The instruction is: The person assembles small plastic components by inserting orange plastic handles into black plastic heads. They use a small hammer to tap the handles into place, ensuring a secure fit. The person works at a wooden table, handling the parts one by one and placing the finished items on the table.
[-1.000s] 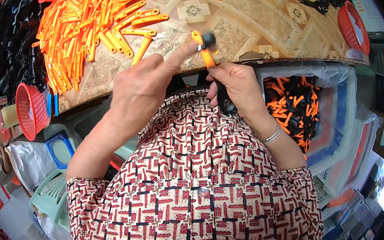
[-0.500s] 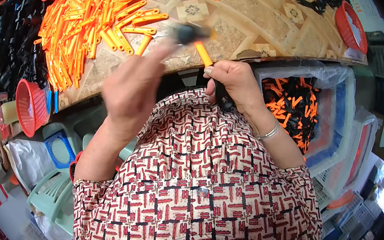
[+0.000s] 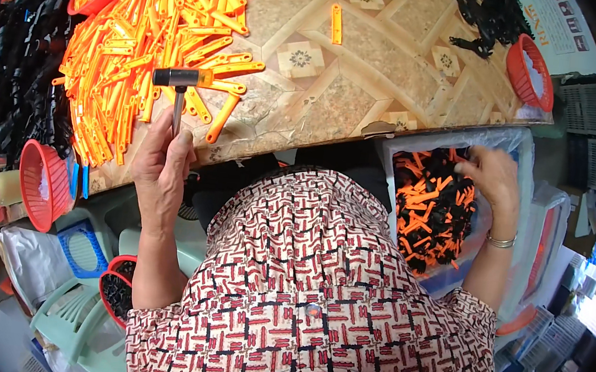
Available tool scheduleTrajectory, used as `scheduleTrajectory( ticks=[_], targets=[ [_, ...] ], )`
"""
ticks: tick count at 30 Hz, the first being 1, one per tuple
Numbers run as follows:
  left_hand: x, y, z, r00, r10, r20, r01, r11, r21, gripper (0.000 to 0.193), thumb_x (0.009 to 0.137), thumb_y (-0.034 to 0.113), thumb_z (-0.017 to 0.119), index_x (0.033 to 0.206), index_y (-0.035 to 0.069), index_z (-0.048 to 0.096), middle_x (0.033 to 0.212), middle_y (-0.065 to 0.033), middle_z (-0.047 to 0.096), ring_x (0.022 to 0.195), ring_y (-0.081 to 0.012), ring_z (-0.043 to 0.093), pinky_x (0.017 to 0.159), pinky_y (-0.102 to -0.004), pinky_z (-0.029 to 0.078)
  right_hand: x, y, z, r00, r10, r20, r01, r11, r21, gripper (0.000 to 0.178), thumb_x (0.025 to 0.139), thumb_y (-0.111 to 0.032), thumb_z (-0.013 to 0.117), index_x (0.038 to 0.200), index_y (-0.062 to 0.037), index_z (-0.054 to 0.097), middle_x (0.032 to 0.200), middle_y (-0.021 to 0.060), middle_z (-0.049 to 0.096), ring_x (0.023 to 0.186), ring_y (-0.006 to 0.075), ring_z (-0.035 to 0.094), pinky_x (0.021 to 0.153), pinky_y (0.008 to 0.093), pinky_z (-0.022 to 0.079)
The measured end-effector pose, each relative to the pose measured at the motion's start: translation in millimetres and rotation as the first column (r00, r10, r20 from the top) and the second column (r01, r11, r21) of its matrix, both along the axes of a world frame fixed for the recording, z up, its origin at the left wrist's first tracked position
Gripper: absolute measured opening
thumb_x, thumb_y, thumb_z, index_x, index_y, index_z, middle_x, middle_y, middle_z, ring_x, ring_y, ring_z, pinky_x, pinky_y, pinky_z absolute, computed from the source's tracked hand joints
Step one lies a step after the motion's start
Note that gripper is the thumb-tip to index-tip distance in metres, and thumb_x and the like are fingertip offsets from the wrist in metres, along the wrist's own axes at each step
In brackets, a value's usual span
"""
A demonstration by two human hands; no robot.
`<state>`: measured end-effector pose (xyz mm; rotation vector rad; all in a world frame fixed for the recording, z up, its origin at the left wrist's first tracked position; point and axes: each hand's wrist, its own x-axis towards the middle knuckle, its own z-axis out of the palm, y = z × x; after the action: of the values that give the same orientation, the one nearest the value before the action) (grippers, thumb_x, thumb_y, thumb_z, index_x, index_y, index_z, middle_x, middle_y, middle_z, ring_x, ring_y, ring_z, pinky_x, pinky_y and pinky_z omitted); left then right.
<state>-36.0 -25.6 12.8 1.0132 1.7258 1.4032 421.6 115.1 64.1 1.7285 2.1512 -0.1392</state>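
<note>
Standing upright in the left hand (image 3: 162, 168), a small hammer (image 3: 180, 95) shows its dark head and amber-coloured end against the edge of the pile of orange pieces (image 3: 117, 62). The fingers and thumb clasp its thin metal shaft (the lower part of the handle is hidden in the grip). The hands are well apart: the right hand (image 3: 495, 180), with a bracelet (image 3: 502, 242) on its wrist, hovers over the near side of a plastic-lined bin (image 3: 505, 209), its fingers loosely bent and parted from the thumb. Inside the bin lies a jumble of orange and black parts (image 3: 425, 200). On the patterned surface (image 3: 371, 62), one orange strip (image 3: 337, 24) lies alone near the middle. A heap of black parts (image 3: 25, 67) borders the orange pile on the left; further black pieces (image 3: 489, 20) rest at the far right, near a red basket (image 3: 517, 79).
</note>
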Motion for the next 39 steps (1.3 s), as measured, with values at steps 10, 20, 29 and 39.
scheduleTrajectory(
  ticks=[10,20,29,39],
  targets=[
    [2,22,-18,0.999,0.017,0.036,-0.019,0.998,0.055,0.038,0.102,0.015,0.060,0.140,0.008,0.057,0.075,0.0061,0.052,0.060,-0.0011,0.043,0.052,-0.0168,0.033,-217,139,-84,0.577,0.647,-0.499,-0.107,0.665,0.739,0.030,0.092,-0.031,0.064,0.102,-0.0033,0.068,0.092,0.0173,0.067,0.089,0.0344,0.066,0.080,0.0414,0.051],
    [23,13,-4,0.984,0.012,0.176,-0.025,0.997,0.071,0.039,0.100,0.014,0.063,0.137,0.003,0.058,0.077,0.0034,0.056,0.060,-0.0016,0.045,0.051,-0.0168,0.034,-293,183,-82,0.512,0.785,-0.347,-0.241,0.519,0.820,0.021,0.088,-0.024,0.067,0.096,-0.0054,0.068,0.092,0.0165,0.066,0.082,0.0368,0.066,0.071,0.0473,0.054],
    [26,56,55,0.903,-0.063,0.424,0.029,0.996,0.086,0.040,0.100,0.018,0.062,0.135,0.001,0.056,0.095,-0.0054,0.067,0.058,-0.0046,0.058,0.043,-0.0170,0.037,-290,107,-13,0.014,-0.359,-0.933,-0.468,0.823,-0.323,0.012,0.093,-0.010,0.065,0.099,-0.0003,0.069,0.077,0.0050,0.069,0.065,0.0141,0.066,0.063,0.0259,0.055],
    [23,152,34,0.860,-0.109,0.498,0.047,0.990,0.135,0.022,0.101,0.021,0.060,0.110,0.002,0.056,0.083,-0.0066,0.064,0.053,-0.0077,0.055,0.045,-0.0192,0.040,-198,240,8,0.366,0.825,-0.431,-0.294,0.542,0.787,0.041,0.083,-0.030,0.077,0.114,-0.0041,0.070,0.111,0.0114,0.069,0.107,0.0290,0.064,0.091,0.0370,0.053]
  ],
)
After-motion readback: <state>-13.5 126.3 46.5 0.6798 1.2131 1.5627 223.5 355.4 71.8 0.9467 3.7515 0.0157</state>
